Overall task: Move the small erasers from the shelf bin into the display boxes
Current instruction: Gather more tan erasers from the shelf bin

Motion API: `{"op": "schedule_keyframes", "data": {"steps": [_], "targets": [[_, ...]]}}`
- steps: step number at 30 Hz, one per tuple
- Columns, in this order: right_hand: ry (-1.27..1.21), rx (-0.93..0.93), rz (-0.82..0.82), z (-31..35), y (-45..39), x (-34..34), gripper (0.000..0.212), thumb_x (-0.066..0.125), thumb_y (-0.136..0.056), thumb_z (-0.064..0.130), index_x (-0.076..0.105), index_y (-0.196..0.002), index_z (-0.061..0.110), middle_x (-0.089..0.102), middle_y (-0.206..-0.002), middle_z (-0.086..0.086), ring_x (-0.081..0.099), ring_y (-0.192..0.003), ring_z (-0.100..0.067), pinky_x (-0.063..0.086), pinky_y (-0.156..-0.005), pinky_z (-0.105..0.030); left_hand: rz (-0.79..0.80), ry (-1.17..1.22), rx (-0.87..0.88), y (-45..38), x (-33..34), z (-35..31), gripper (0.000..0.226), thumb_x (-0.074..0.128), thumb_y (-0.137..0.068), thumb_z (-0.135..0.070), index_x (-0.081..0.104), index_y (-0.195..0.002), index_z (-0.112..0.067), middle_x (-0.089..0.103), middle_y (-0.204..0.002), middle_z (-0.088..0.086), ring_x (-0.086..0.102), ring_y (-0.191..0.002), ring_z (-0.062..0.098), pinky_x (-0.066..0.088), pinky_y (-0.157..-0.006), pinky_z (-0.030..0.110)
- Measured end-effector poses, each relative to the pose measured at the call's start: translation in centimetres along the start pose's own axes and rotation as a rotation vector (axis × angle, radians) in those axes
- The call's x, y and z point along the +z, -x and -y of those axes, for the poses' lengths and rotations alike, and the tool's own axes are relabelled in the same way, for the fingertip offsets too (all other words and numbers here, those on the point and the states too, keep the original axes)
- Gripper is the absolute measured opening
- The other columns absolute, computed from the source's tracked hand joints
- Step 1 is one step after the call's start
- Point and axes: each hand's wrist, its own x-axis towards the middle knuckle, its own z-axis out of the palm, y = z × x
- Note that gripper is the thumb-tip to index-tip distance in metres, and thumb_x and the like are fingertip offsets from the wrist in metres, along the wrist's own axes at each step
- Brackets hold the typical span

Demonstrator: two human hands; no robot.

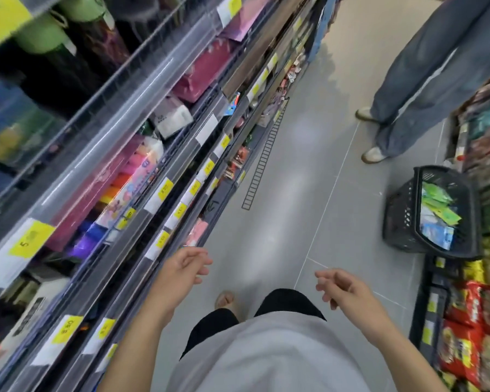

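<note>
I look down a shop aisle. My left hand (pixel 184 268) hangs over the floor beside the lower shelf edge, fingers loosely curled, holding nothing. My right hand (pixel 343 287) floats over the grey floor in front of my body, fingers relaxed and holding nothing. The tiered shelf (pixel 142 176) on the left carries coloured stationery packs behind clear rails with yellow price tags. I cannot make out any small erasers, a shelf bin or display boxes in this blurred view.
A black shopping basket (pixel 402 219) with green and blue packets stands on the floor at the right. Another person's legs (pixel 408 89) in wide jeans stand further down the aisle. Snack shelves (pixel 473 329) line the right side. A ladder-like strip (pixel 262 162) lies on the floor.
</note>
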Motion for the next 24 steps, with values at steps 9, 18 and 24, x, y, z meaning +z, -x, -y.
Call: {"op": "schedule_keyframes", "data": {"steps": [9,18,24], "targets": [[0.087,-0.092,0.150,8.6,-13.4,-5.4,0.013,0.064,-0.095,0.022,0.075,-0.097,0.029,0.075,-0.086,0.001,0.066,-0.068,-0.009,0.052,-0.067,-0.031,-0.139,0.019,-0.020,-5.5,5.4,-7.6,0.013,0.063,-0.101,-0.022,0.074,-0.108,-0.025,0.080,-0.099,-0.007,0.074,-0.092,0.015,0.057,-0.084,0.030],[0.296,-0.481,0.508,27.4,-23.7,-6.0,0.015,0.063,-0.097,0.027,0.072,-0.099,0.040,0.072,-0.085,0.008,0.064,-0.072,-0.007,0.052,-0.063,-0.023,-0.494,0.203,0.164,-3.5,7.0,-18.8,0.016,0.060,-0.104,-0.023,0.073,-0.105,-0.032,0.080,-0.106,-0.008,0.075,-0.094,0.010,0.054,-0.083,0.029],[0.258,-0.799,0.679,40.4,-22.1,-2.5,0.014,0.067,-0.097,0.019,0.072,-0.103,0.029,0.065,-0.082,-0.009,0.060,-0.069,-0.012,0.053,-0.065,-0.024,-0.863,0.068,0.591,1.7,3.4,-30.2,0.019,0.062,-0.092,-0.051,0.069,-0.108,-0.045,0.077,-0.107,-0.012,0.073,-0.098,0.009,0.053,-0.085,0.033]]}}
